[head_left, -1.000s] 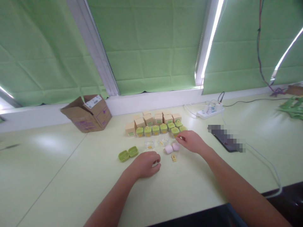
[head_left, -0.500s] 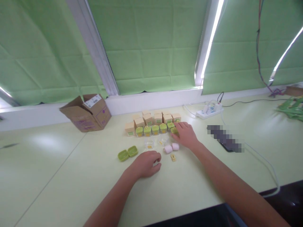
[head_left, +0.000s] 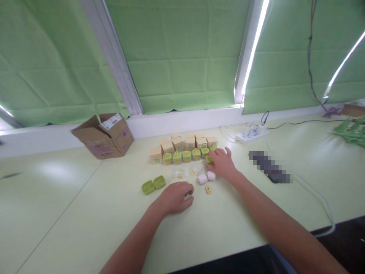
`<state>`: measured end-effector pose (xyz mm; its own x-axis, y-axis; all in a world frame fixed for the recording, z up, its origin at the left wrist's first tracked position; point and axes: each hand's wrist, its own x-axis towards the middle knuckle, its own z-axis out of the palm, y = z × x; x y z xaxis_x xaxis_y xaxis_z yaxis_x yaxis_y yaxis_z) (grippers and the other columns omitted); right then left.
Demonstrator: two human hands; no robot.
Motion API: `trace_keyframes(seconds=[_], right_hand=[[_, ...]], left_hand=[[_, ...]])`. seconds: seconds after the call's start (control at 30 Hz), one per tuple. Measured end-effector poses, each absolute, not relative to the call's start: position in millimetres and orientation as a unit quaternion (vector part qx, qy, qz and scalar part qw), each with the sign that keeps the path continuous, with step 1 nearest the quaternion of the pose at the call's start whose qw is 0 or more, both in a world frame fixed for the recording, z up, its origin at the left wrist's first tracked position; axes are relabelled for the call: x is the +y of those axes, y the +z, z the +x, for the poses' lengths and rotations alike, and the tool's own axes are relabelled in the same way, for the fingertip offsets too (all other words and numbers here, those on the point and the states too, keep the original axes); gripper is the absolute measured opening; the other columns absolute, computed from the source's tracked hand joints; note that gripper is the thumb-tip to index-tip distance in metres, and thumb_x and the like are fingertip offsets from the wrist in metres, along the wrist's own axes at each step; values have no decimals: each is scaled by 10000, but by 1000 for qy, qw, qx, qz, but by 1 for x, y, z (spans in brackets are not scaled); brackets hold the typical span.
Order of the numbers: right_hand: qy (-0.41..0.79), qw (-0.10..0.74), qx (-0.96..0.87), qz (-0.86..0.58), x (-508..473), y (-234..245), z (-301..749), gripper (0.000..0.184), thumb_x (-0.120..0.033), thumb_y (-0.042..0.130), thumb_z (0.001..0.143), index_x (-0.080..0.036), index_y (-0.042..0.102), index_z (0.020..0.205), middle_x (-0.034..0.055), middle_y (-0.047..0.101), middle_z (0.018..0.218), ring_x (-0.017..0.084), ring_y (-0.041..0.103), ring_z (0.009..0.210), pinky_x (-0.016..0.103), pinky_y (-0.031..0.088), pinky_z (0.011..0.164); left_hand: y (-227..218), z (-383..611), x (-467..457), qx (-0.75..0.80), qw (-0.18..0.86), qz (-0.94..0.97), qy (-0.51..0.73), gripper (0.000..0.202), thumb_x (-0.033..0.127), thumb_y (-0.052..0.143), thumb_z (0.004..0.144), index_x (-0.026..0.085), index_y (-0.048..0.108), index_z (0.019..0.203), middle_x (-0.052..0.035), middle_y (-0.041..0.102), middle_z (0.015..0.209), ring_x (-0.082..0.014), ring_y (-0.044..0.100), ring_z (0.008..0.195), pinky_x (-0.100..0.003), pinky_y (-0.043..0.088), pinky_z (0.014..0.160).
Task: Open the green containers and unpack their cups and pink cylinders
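Observation:
My right hand (head_left: pixel 221 163) reaches to the right end of a row of small green cases (head_left: pixel 182 156), its fingers closing over one green case (head_left: pixel 209 158) there. My left hand (head_left: pixel 176 197) rests on the table with its fingers curled under; whether it holds anything is hidden. Behind the green cases stands a row of small tan boxes (head_left: pixel 185 143). In front of them lie two pink pieces (head_left: pixel 206 177), a small yellow piece (head_left: pixel 208 189), clear plastic wrappers (head_left: pixel 180 174) and an opened green case (head_left: pixel 153 184).
An open cardboard box (head_left: pixel 104 136) lies on its side at the back left. A white power strip (head_left: pixel 252 134) with cables and a dark flat device (head_left: pixel 270 167) lie to the right. Green blinds (head_left: pixel 182 57) cover the window behind the table.
My right hand moved from beside the pink pieces back and up to the right end of the green row and closed over a case there. The left hand stayed still.

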<state>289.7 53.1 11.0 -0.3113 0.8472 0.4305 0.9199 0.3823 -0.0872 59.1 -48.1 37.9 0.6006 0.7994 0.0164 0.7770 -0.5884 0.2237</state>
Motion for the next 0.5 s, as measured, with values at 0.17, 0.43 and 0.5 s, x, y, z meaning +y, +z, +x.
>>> trace_keyframes(seconds=[0.17,0.43,0.5], right_hand=[[-86,235,-799,-547,54,12,290,342,-425,605,764,-217,570,1034,97,621,1011,274,484,1070,494,71,1065],[-29,328,-792,-513,40,31,288,430,-458,658,741,-198,542,1063,83,629,1043,253,515,1037,410,209,1010],[-2,341,-798,-497,29,37,283,457,-466,671,722,-199,536,1067,79,627,1046,252,522,1022,393,264,960]], left_hand=[[38,59,-48,442,103,889,61,68,254,479,798,199,512,776,-5,550,743,-159,509,695,-253,371,617],[41,57,-48,440,109,888,82,73,239,495,789,193,492,733,6,529,718,-142,482,662,-245,362,605],[43,56,-47,446,102,883,107,85,245,506,791,190,490,729,7,518,712,-138,471,655,-247,359,608]])
